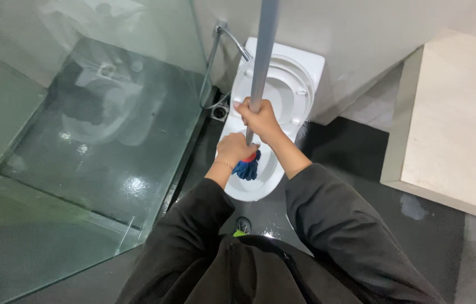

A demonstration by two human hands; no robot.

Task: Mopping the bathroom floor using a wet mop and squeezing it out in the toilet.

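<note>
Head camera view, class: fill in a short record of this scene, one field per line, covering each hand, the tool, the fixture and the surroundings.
Left hand: left hand wrapped low on the pole, just above the mop head
Right hand: right hand gripping the pole higher up
Tool: grey mop pole, blue mop head down inside the bowl
Fixture: white toilet, seat raised
Left side: glass shower screen
Right side: beige counter
Floor: dark floor, wet patches near the toilet base
</note>
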